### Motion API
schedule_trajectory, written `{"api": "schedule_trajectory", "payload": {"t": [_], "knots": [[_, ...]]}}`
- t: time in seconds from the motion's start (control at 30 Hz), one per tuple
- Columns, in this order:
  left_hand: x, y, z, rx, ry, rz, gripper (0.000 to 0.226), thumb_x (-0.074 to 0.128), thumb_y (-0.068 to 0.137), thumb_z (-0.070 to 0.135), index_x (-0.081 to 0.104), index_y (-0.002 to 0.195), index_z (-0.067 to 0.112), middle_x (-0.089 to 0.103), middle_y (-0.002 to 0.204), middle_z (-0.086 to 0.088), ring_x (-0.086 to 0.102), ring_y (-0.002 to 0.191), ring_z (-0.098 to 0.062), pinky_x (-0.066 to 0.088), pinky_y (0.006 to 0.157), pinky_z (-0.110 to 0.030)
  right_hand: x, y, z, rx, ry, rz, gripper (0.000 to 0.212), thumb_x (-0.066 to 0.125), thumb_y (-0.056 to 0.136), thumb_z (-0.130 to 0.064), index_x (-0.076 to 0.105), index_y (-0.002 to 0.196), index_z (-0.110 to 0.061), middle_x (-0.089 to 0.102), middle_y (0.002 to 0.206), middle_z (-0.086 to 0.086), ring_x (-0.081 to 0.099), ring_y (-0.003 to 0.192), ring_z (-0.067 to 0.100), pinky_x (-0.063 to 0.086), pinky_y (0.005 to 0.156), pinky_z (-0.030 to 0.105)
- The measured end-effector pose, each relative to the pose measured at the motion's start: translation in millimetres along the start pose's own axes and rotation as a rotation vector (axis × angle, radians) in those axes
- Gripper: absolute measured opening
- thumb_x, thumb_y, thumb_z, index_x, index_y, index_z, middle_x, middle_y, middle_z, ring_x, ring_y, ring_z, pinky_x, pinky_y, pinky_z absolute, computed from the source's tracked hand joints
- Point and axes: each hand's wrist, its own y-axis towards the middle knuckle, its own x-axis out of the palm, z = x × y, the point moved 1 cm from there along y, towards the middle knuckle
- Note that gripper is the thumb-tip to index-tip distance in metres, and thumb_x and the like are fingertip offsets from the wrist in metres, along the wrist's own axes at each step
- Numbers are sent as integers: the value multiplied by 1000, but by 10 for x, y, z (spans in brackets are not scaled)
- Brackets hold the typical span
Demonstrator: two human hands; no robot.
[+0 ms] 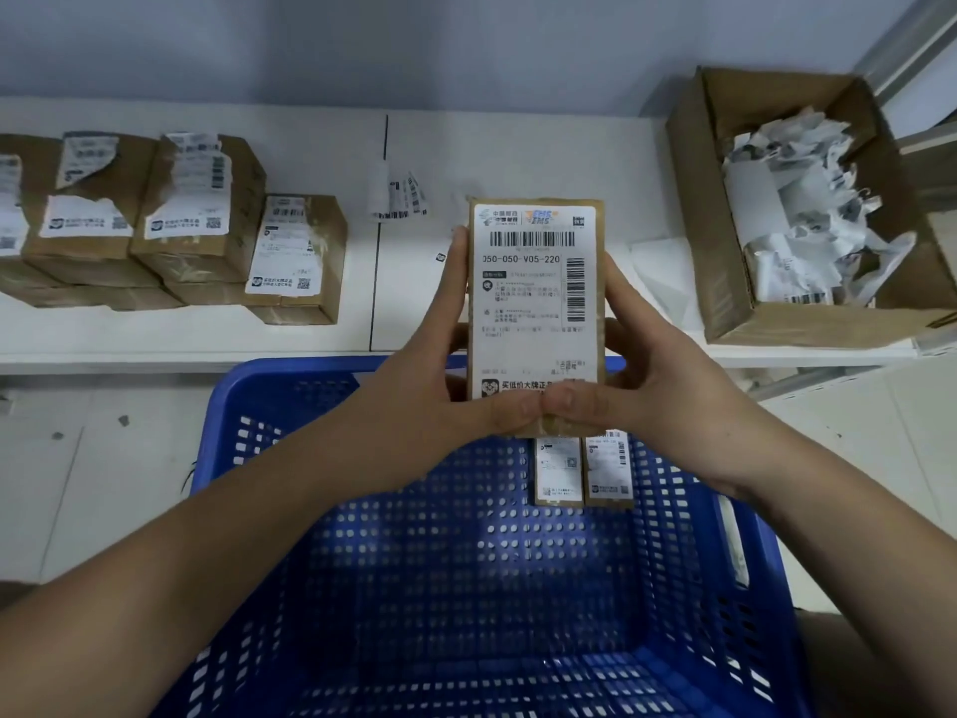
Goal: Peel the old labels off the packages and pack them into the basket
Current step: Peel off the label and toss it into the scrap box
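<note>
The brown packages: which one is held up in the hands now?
The package with the 050-050-V05-220 label, gripped by both hands above the blue basket. The other packages lie on the white shelf or inside the basket.

Parcel-handling or stockroom workspace. Indicators: stacked cardboard packages (155, 225) bearing shipping labels on a white shelf (310, 334), a carton of discarded labels (808, 209), and a blue plastic basket (466, 562).
</note>
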Motion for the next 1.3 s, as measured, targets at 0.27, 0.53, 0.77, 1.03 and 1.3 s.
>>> {"api": "schedule_trajectory", "payload": {"t": [0.27,0.53,0.77,1.03,1.3], "knots": [[-213,2,62,-4,-80,-103,121,78,79,26,-13,152,61,43,150,33,56,132,-7,58,97,-42,-99,18,-38,18,116,-89,105,75,79,-2,21,158,-47,63,139,-4,61,129,20,58,94,45],[-166,-19,48,-26,-53,253,102,83,73,27,25,152,55,67,119,17,74,97,-5,62,66,-27,71,-54,53,117,90,-257,112,74,83,6,14,156,-55,64,134,6,73,107,32,62,84,41],[-136,18,35,-15,-179,302,18,63,97,22,66,114,27,74,98,15,75,91,-8,59,64,-22,86,-57,98,45,-91,-225,137,93,68,-18,-6,152,-62,29,159,-26,56,133,12,58,96,44],[41,1,-8,-14,-191,172,28,60,92,33,67,118,28,73,111,8,75,95,-13,61,68,-27,112,-45,124,-161,-192,57,79,88,64,-40,46,130,-53,56,129,-7,64,114,13,63,78,35],[56,-9,-19,-19,-199,107,30,58,93,34,67,122,28,75,108,7,74,99,-14,61,73,-29,81,1,83,-200,-81,189,12,53,101,-35,62,101,-27,70,96,10,74,83,26,61,63,53]]}}
